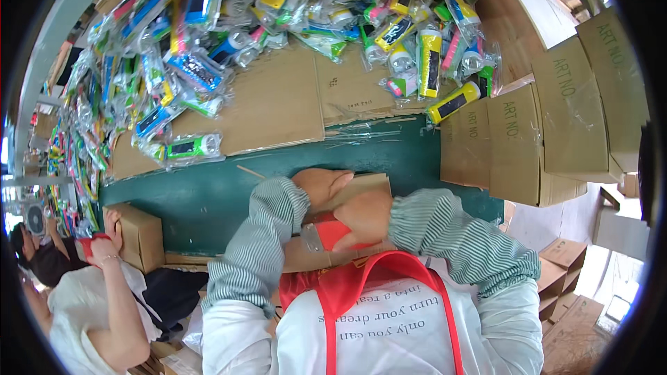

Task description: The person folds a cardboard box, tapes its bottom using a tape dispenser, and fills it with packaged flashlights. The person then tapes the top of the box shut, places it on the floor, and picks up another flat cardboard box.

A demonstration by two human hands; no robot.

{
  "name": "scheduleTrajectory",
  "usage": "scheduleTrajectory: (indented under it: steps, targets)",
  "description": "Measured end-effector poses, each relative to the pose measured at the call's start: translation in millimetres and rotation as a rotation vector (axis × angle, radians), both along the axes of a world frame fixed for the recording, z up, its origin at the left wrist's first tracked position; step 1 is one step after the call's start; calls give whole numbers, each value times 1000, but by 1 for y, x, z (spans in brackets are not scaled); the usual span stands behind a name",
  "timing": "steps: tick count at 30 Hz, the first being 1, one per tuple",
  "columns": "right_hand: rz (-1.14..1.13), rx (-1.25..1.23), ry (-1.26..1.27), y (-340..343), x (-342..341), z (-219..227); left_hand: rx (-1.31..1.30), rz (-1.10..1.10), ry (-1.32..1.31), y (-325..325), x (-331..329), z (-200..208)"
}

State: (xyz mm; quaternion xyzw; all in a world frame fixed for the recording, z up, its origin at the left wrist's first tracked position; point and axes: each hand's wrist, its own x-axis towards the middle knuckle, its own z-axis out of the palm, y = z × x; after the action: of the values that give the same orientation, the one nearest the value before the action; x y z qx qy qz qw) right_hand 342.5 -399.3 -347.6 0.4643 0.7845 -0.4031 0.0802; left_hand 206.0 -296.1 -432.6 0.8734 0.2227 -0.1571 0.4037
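Note:
Close to my body at the table's near edge, a small brown cardboard box (372, 184) lies beneath my two hands. My left hand (323, 186) grips its far left part, fingers bent against the cardboard and partly hidden. A red tape dispenser (337, 235) is in my right hand (365, 217), held low across the near side of the box. The dispenser's clear front end sticks out to the left. My fingers cover much of the dispenser. Striped sleeve covers reach down to both wrists.
Bagged colourful flashlights (278, 0) are heaped at the far side and left on flat cardboard (257, 104). Cartons (517, 142) stand in a row at right. At left a co-worker's hands (104, 243) hold a red tool beside another carton (139, 236). The tabletop (201, 201) is green.

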Motion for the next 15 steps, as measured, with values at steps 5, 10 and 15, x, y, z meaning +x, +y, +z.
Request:
scheduleTrajectory:
  steps: [5, 10, 15]
  targets:
    - [-238, -66, -79, -49, 101, 22, 27, -13, -5, -10, 1, 2]
    - [-507, -136, -26, -114, 151, 9, 59, -25, 41, -11, 5, 9]
    - [-518, -233, -76, -99, 159, -15, 56, -56, 93, -13, 10, 9]
